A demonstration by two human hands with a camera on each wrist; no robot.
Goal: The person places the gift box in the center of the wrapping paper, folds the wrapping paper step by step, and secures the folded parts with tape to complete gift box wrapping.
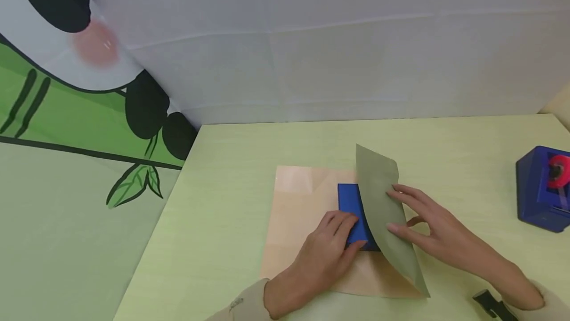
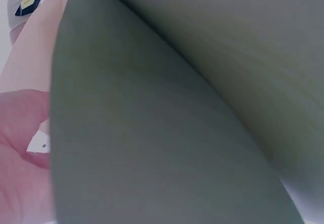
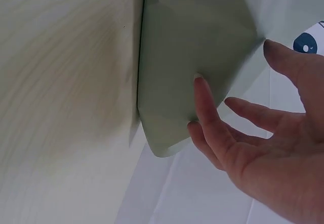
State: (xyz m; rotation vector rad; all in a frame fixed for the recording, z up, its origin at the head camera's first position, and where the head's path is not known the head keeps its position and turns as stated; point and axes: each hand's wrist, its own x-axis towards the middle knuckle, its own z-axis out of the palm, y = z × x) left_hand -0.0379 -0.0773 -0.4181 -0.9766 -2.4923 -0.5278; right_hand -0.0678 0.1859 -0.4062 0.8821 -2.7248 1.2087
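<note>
Grips blue box [image 1: 349,199] (seemingly lengthwise front-to-back) in left hand [image 1: 322,252]; touches paper flap [image 1: 377,190], just rightward, with spread-fingered right hand [image 1: 438,229].

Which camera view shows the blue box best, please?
The head view, because the blue box appears only there, though the left hand and the greenish paper partly cover it. The left wrist and right wrist views show none of it.
</note>
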